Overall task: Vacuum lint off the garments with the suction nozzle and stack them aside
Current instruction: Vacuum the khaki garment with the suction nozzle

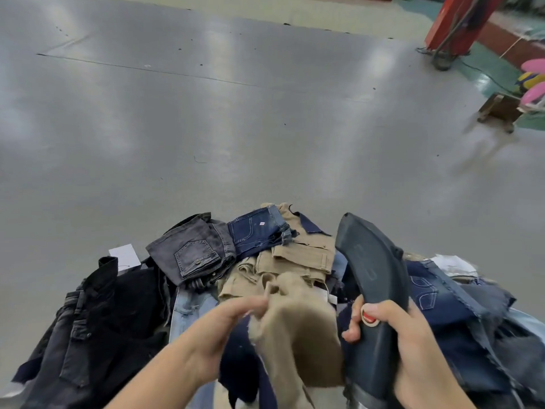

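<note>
Curling round the dark suction nozzle [372, 278], the fingers [352, 332] of the right hand [413, 346] wrap its lower body from the right, with the thumb lying just beside a red-and-white button [370, 317] on its face. The nozzle stands nearly upright, its broad flat head tilted up and away above the pile. The left hand [218, 329] reaches in from the lower left, its fingertips [256, 305] pinching the upper edge of a khaki garment [298, 326] that hangs bunched between the two hands, just left of the nozzle and close against it; motion blur hides the exact hold.

Beyond the hands, more khaki trousers [298, 258] lie crumpled in the middle of the heap. A folded grey denim pair [191, 252] with a buttoned back pocket rests to their left, and a folded dark blue denim pair [259, 228] sits at the far edge. Black trousers [103, 314] spread out on the left, with a white tag [125, 255] beside them. Dark blue denim pieces [442, 299] with raw edges lie to the right, under and behind the nozzle. All of it sits on a wide grey tabletop [206, 119]. A red post [460, 22] stands far off at the upper right.
</note>
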Demonstrator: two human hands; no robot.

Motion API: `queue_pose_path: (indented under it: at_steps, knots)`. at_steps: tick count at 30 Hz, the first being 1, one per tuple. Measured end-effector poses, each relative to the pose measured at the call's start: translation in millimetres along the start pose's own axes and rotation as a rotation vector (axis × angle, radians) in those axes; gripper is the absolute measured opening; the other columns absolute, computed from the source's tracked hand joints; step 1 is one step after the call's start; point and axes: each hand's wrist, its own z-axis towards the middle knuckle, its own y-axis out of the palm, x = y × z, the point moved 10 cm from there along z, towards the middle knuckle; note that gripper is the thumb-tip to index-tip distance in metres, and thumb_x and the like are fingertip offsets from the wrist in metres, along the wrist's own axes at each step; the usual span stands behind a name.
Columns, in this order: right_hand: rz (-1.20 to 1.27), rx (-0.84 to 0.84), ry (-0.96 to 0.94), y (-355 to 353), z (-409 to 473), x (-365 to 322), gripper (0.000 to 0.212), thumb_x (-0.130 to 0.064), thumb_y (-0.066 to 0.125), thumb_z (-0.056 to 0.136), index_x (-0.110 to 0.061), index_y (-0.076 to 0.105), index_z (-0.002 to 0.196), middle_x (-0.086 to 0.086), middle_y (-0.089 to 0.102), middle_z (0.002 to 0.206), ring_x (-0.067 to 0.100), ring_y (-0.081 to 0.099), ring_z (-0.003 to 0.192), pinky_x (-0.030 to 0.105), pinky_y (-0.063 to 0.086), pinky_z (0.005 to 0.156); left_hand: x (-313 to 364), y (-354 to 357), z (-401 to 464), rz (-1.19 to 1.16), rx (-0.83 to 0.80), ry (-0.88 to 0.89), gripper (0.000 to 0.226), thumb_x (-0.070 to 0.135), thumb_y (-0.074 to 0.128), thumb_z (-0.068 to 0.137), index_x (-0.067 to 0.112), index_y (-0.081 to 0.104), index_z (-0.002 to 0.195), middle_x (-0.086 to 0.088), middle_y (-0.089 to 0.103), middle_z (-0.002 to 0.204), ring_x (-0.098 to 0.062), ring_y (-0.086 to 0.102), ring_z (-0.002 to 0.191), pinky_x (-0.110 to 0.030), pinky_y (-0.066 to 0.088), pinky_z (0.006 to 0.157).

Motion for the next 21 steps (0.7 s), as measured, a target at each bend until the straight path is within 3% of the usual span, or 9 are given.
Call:
queue_pose_path:
  at_steps: [2,5,7,9,12,14,15,18,21]
  knots:
    - [-0.01,0.013,0.004,-2,-2,-1,0.021,-0.003,0.065,0.045,-0.003,0.057,0.063,0.022,0.049,0.061,0.029,0.048,0.046,0.036,0.048,0.047,2,-12,19,0.253,0.097,-0.026,0.026,-0.01,0.043,0.085,-0.009,0.068,0.096,-0.023,0.062,0.093,-0.021,0.067,0.078,-0.027,0.05,0.077]
    - [0.018,0.021,0.025,-7,-5,-1,0.029,-0.006,0.065,0.049,0.004,0.052,0.073,0.021,0.049,0.063,0.03,0.048,0.046,0.036,0.048,0.046,45,-46,33,0.584,0.304,0.12,0.036,-0.001,0.045,0.074,0.012,0.074,0.09,-0.016,0.063,0.088,-0.026,0.057,0.082,-0.034,0.043,0.077]
    - [-0.003,0.038,0.01,-10,-6,-5,0.027,-0.004,0.063,0.047,0.005,0.054,0.071,0.023,0.05,0.061,0.031,0.049,0.046,0.037,0.048,0.047,84,-81,39,1.009,0.58,0.217,0.036,0.004,0.048,0.082,0.023,0.07,0.103,-0.008,0.066,0.105,-0.027,0.059,0.096,-0.034,0.046,0.083]
    - [-0.027,0.045,-0.007,-11,-7,-8,0.021,0.0,0.062,0.043,0.0,0.058,0.064,0.023,0.05,0.058,0.032,0.049,0.045,0.038,0.049,0.049,101,-113,43,1.35,0.868,0.148,0.041,0.016,0.05,0.089,0.023,0.053,0.129,-0.008,0.051,0.134,-0.03,0.046,0.122,-0.039,0.042,0.098]
    - [-0.057,0.053,0.015,-14,-5,-5,0.021,-0.001,0.057,0.049,0.007,0.05,0.067,0.025,0.049,0.057,0.035,0.049,0.044,0.041,0.049,0.049,85,-99,69,1.602,0.834,0.229,0.034,0.018,0.047,0.089,0.021,0.054,0.123,-0.007,0.051,0.13,-0.027,0.046,0.119,-0.039,0.043,0.094]
    - [-0.075,0.073,0.049,-18,-3,1,0.028,-0.001,0.058,0.049,0.011,0.045,0.071,0.026,0.049,0.058,0.036,0.049,0.043,0.042,0.048,0.05,52,-82,93,1.585,0.705,0.235,0.021,0.025,0.046,0.091,0.019,0.062,0.102,-0.007,0.064,0.112,-0.027,0.058,0.104,-0.035,0.048,0.085]
    - [-0.076,0.079,0.061,-18,-2,3,0.029,0.0,0.058,0.048,0.011,0.046,0.072,0.026,0.05,0.058,0.036,0.048,0.042,0.042,0.048,0.05,29,-80,106,1.509,0.649,0.134,0.026,0.032,0.044,0.093,0.015,0.063,0.099,-0.01,0.067,0.108,-0.029,0.061,0.1,-0.033,0.05,0.083]
    - [-0.074,0.065,0.106,-17,-2,9,0.029,0.005,0.057,0.051,0.007,0.05,0.079,0.027,0.051,0.057,0.037,0.048,0.042,0.04,0.047,0.047,-63,-89,128,0.853,0.532,-0.328,0.063,0.06,0.036,0.095,0.006,0.053,0.122,-0.017,0.061,0.116,-0.032,0.061,0.106,-0.034,0.049,0.082]
    - [-0.077,0.035,0.144,-13,-4,13,0.041,0.006,0.059,0.047,0.008,0.053,0.087,0.03,0.05,0.056,0.037,0.048,0.042,0.04,0.048,0.046,-97,-83,144,0.468,0.64,-0.376,0.087,0.074,0.043,0.084,0.003,0.043,0.135,-0.018,0.053,0.128,-0.033,0.056,0.112,-0.039,0.049,0.089]
